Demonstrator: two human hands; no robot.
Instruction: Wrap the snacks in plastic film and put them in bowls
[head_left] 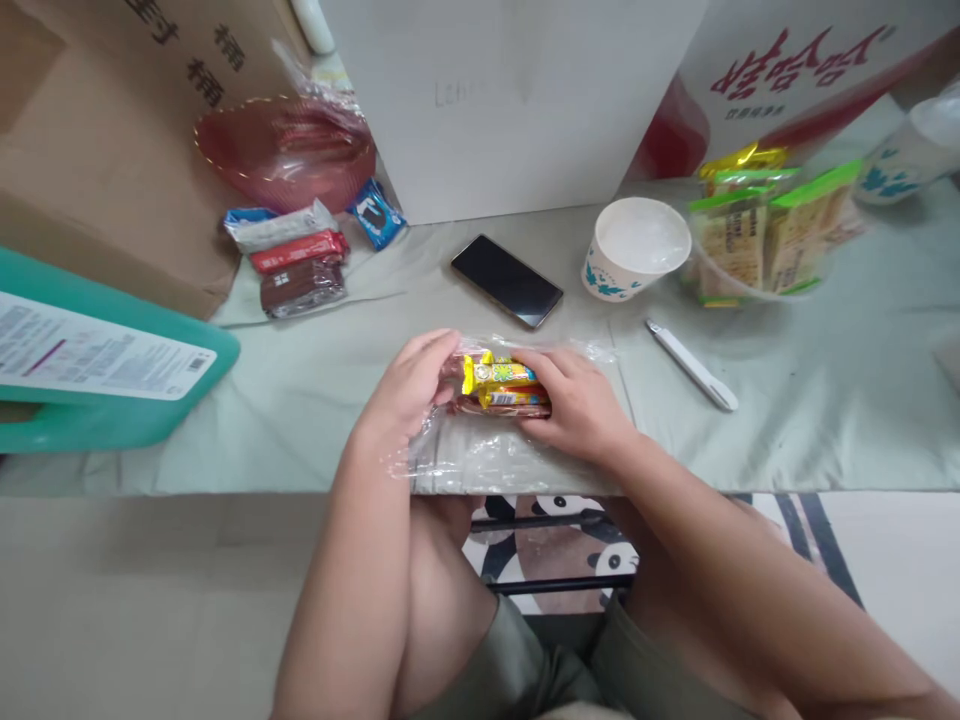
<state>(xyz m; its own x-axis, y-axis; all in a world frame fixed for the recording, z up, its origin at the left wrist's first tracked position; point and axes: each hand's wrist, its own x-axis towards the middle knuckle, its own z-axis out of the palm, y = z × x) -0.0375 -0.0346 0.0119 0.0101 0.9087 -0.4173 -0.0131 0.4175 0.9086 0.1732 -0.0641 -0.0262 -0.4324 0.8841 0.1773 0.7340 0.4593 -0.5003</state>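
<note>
Looks like gathering: right hand [581, 402] clasps slim, yellow plastic-wrapped sticks [501, 374] over clear crinkled plastic film [484, 452]; left hand [409, 388] curls alongside, can't tell its grip. Next move needs sticks kept together.

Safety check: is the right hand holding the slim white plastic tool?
No, the tool lies on pale green cloth; the right hand grips yellow-wrapped stick snacks.

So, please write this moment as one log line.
left hand: at snacks | right hand: gripping snacks | clear plastic: spread about snacks | phone: beyond hands
</note>
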